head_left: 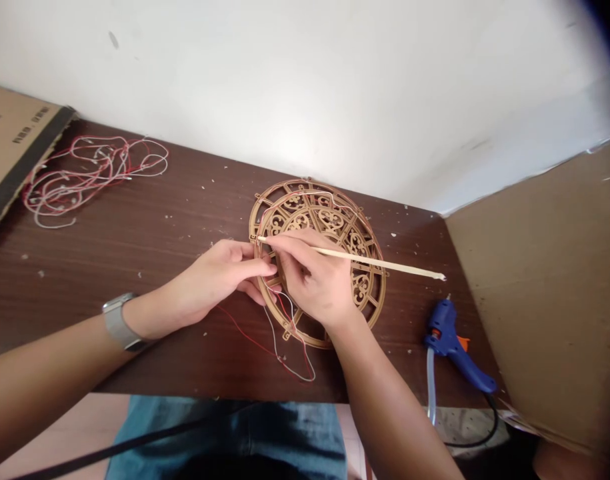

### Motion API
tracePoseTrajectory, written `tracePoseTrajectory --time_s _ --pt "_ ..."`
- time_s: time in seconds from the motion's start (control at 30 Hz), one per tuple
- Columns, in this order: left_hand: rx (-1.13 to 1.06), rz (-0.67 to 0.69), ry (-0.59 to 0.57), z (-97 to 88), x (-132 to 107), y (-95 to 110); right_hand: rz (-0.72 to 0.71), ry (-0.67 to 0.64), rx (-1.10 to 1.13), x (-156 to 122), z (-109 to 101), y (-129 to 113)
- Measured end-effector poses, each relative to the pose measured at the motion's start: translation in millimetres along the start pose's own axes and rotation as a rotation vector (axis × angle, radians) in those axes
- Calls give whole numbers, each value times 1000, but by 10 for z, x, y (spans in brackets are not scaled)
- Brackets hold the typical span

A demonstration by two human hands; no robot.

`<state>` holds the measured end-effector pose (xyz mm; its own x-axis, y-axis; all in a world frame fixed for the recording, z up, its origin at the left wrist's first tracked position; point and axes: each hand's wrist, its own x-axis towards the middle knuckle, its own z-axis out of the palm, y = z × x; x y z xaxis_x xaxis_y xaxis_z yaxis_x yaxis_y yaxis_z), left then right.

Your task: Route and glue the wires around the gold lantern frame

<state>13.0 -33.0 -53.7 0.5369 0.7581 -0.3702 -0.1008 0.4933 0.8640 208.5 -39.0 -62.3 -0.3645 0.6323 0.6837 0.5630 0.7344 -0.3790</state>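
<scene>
A round gold-brown lattice panel (pixel 329 220) with scroll patterns lies on the table, partly covered by my hands. My left hand (pixel 219 273) is closed on its left rim, thumb above and some fingers reaching under or behind it. In my right hand (pixel 315 280), over the panel, is a thin pale wooden stick (pixel 379 262). The stick's left tip touches or hovers just over the left rim; I cannot tell which. Thin red and white wire (pixel 312 370) runs along the panel's upper ring and loops loosely below my left hand.
On the dark wooden table (pixel 195 360), a tangle of red and white wire (pixel 99 170) lies at the back left by a cardboard piece (pixel 15 147). A blue glue gun (pixel 445 333) rests at right beside a cardboard wall (pixel 545 280). Behind is a white wall (pixel 285 87).
</scene>
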Motion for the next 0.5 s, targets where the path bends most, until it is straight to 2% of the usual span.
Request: tracePoseTrajectory --time_s 0.23,0.5 --pt "-17 1 33 -28 -4 -6 16 4 -10 -1 -23 3" --pt "-39 -21 8 -24 6 -8 -4 16 -1 3 -30 9"
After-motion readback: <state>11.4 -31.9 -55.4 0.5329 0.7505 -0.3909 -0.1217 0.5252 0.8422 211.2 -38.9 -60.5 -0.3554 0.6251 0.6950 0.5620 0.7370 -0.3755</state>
